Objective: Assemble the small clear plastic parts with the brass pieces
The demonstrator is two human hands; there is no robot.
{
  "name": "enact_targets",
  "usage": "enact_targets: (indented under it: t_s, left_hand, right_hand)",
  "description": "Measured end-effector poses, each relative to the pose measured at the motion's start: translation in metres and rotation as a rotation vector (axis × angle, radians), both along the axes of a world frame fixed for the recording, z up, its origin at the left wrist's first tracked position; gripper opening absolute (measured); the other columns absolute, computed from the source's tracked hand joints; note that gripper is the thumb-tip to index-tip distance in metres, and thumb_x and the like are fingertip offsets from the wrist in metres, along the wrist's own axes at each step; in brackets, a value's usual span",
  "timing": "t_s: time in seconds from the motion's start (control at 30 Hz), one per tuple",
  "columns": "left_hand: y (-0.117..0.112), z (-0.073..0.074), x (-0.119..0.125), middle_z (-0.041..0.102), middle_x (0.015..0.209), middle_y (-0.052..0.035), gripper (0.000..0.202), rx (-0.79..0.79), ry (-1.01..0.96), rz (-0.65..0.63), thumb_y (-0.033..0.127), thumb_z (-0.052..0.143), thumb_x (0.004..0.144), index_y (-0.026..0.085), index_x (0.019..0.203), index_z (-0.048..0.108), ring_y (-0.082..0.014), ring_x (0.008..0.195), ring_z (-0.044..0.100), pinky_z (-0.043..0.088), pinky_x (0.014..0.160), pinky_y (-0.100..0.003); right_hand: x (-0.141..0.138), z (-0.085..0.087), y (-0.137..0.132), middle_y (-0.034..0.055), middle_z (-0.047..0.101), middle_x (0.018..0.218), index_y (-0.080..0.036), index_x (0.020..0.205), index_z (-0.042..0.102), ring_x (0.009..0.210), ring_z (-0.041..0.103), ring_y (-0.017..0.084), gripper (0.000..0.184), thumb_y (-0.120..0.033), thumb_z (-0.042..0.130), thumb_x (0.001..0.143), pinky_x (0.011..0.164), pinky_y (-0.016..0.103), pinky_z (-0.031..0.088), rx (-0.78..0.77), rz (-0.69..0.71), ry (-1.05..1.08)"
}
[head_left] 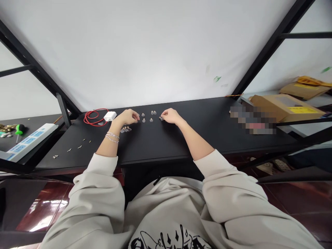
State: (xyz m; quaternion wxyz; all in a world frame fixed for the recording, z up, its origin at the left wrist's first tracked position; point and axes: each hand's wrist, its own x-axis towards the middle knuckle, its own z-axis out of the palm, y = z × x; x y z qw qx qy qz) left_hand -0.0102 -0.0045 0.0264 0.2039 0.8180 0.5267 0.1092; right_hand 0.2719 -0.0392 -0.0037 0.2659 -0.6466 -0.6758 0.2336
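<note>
On the black tabletop (160, 141), several small clear pieces with beige tops (151, 120) stand in loose rows between my hands. My right hand (171, 116) pinches a similar small clear piece (161, 118) at the right end of the rows. At the left end, my left hand (129, 117) is low over the table with its fingers curled together. Whatever may be between those fingertips is too small to make out. Below the left palm lies a cluster of clear pieces (126, 129), partly covered by the hand.
Behind my left wrist are a white charger (110, 116) and a coiled red cable (89, 117). Tiny metal-looking bits (80, 147) lie at the left. A power strip (32, 141) and green-and-black screwdriver (19, 130) sit farther left; cardboard boxes (280, 107) stand at the right.
</note>
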Motion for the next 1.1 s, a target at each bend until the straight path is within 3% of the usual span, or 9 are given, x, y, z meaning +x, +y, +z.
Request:
enact_targets:
  t_s: [0.27,0.57,0.77,1.1]
  left_hand:
    - [-0.009,0.010,-0.013,0.079,0.087,-0.0044,0.036,-0.160,-0.027,-0.045,0.016,0.068,0.057,0.021,0.090,0.081,-0.0202,0.073,0.071,0.055,0.065,-0.027]
    - [-0.019,0.017,-0.016,0.078,0.080,-0.0023,0.030,-0.068,-0.043,-0.005,0.019,0.075,0.063,0.022,0.092,0.082,-0.0184,0.072,0.070,0.055,0.070,-0.026]
    - [-0.015,0.012,-0.018,0.079,0.083,-0.0055,0.027,0.002,-0.084,0.005,0.026,0.074,0.071,0.021,0.097,0.082,-0.0192,0.075,0.071,0.057,0.078,-0.030]
    - [-0.010,0.006,-0.022,0.079,0.086,-0.0065,0.027,0.033,-0.084,0.001,0.032,0.072,0.073,0.021,0.095,0.081,-0.0204,0.079,0.072,0.056,0.077,-0.030]
  right_hand:
    - [-0.003,0.004,-0.003,0.0043,0.079,0.090,-0.019,0.112,0.079,0.089,0.073,0.016,0.026,-0.018,0.065,0.091,0.091,0.024,0.051,-0.016,0.127,-0.012]
    - [-0.003,0.005,-0.006,0.0052,0.079,0.091,-0.018,0.111,0.080,0.088,0.072,0.016,0.029,-0.011,0.060,0.091,0.092,0.024,0.050,-0.002,0.118,-0.025]
    - [-0.001,0.002,-0.002,0.0062,0.079,0.089,-0.018,0.107,0.080,0.086,0.073,0.017,0.024,-0.015,0.063,0.091,0.091,0.026,0.051,0.029,0.066,-0.005]
    - [-0.004,0.002,-0.003,0.0065,0.078,0.092,-0.018,0.107,0.080,0.087,0.071,0.017,0.022,-0.016,0.065,0.092,0.088,0.024,0.051,0.052,0.084,-0.003]
